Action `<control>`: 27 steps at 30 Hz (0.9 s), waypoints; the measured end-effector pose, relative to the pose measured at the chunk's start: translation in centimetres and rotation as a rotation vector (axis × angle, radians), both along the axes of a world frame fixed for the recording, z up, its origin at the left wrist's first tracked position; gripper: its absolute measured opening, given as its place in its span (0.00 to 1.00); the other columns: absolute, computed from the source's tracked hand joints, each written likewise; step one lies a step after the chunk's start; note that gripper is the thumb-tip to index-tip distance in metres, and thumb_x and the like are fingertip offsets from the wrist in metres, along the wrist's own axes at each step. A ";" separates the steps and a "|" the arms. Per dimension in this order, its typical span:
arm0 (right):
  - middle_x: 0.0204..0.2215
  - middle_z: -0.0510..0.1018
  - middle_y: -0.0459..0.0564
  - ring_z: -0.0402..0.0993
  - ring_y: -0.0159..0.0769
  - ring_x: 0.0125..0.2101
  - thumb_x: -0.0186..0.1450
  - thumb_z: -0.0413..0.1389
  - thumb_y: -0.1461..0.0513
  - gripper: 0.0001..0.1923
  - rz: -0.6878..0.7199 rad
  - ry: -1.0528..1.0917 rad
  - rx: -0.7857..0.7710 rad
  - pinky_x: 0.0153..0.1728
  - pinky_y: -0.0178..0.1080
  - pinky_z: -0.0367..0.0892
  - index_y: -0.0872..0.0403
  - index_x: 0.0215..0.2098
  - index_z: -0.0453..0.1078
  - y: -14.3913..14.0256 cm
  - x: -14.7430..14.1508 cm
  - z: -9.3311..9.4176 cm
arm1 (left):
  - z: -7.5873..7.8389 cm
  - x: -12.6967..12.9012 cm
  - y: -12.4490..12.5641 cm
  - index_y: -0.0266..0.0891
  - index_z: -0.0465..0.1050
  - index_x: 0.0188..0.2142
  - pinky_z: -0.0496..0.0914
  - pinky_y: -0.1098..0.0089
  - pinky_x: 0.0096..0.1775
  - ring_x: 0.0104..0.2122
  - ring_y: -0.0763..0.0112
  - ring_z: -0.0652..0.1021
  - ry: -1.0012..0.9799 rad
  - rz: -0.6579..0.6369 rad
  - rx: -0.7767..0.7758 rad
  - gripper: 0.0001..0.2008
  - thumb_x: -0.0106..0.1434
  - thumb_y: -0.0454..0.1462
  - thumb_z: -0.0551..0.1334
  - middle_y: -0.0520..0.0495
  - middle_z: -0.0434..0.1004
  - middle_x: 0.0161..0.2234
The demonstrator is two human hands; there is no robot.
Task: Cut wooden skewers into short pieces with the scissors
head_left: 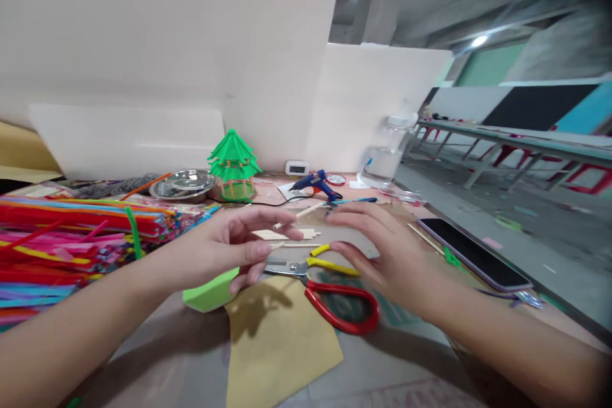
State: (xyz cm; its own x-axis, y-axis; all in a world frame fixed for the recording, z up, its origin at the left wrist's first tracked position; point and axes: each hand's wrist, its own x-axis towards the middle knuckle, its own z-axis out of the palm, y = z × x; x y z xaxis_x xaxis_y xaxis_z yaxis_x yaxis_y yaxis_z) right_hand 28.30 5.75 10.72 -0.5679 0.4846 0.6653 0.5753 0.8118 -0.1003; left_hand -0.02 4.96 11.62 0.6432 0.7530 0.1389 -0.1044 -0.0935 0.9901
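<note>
- Thin wooden stick (291, 245) between the two hands, near end apparently pinched at the left fingertips, far end pointing toward the right hand; exact contact blurred.
- Left hand (239, 245) raised just above the desk (191, 357), grip narrow, thumb and fingers closed on the stick end as far as can be told.
- Right hand (382, 255) hovering opposite, grip wide, fingers spread and holding nothing.
- More sticks (287, 234) lying flat just behind, on the desk.
- Scissors (329, 290) with red and yellow handles directly under the hands, over a tan card (282, 344).
- Green block (210, 293) just below the left hand.
- Step judged: stick picked up, about to be positioned or passed across.
- Next move calls for a steady pinch and the right fingers closing on the free end.
- Farther out: glue gun (318, 183), green paper tree (233, 162), metal bowl (184, 183), straws (71, 236) at left, phone (473, 254) at right.
</note>
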 end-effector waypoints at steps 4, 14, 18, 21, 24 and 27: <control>0.51 0.79 0.62 0.73 0.44 0.53 0.73 0.51 0.63 0.15 0.139 -0.104 0.052 0.53 0.48 0.69 0.60 0.56 0.69 -0.4 -0.7 -0.7 | -1.5 1.0 -0.7 0.48 0.70 0.58 0.68 0.83 0.18 0.18 0.81 0.74 0.184 -0.067 -0.103 0.19 0.68 0.42 0.64 0.48 0.80 0.36; 0.28 0.82 0.48 0.72 0.32 0.26 0.70 0.52 0.59 0.12 -0.246 -0.366 -0.338 0.28 0.35 0.59 0.53 0.37 0.77 0.2 2.0 2.9 | -2.9 1.4 0.8 0.50 0.67 0.62 0.76 0.77 0.27 0.25 0.74 0.80 0.207 0.180 -0.156 0.27 0.64 0.38 0.68 0.45 0.83 0.42; 0.25 0.80 0.52 0.69 0.35 0.23 0.70 0.51 0.54 0.18 -0.650 -0.543 -0.313 0.24 0.37 0.52 0.54 0.33 0.79 2.6 6.2 5.7 | -1.7 1.4 0.3 0.46 0.70 0.59 0.78 0.74 0.32 0.28 0.73 0.82 0.150 0.189 -0.162 0.27 0.61 0.36 0.71 0.43 0.84 0.44; 0.30 0.83 0.59 0.74 0.41 0.27 0.70 0.51 0.53 0.20 -0.773 -0.625 -0.378 0.25 0.38 0.54 0.56 0.37 0.81 4.3 8.0 6.0 | -0.4 1.9 -1.2 0.47 0.74 0.55 0.79 0.76 0.37 0.33 0.73 0.84 -0.026 0.194 -0.033 0.23 0.61 0.34 0.71 0.45 0.84 0.46; 0.33 0.84 0.59 0.76 0.44 0.30 0.71 0.50 0.51 0.21 -0.735 -0.545 -0.349 0.26 0.39 0.56 0.55 0.42 0.80 4.7 7.7 5.4 | 0.5 2.5 -2.5 0.49 0.75 0.53 0.78 0.79 0.41 0.36 0.76 0.85 -0.128 0.181 0.024 0.22 0.62 0.30 0.70 0.51 0.87 0.38; 0.30 0.83 0.53 0.74 0.40 0.26 0.70 0.52 0.52 0.17 -0.590 -0.473 -0.353 0.26 0.38 0.56 0.51 0.40 0.80 3.9 6.1 4.6 | 0.8 2.7 -3.3 0.53 0.75 0.54 0.78 0.78 0.43 0.38 0.76 0.85 -0.184 0.158 0.052 0.22 0.64 0.29 0.68 0.53 0.86 0.41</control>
State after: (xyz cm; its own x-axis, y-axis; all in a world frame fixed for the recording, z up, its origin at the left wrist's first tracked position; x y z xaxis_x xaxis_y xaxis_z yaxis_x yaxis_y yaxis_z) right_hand 34.44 9.69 15.28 -0.3364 0.9255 0.1740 0.9417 0.3297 0.0667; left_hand 2.64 1.63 12.39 0.4781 0.8311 0.2841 -0.2624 -0.1736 0.9492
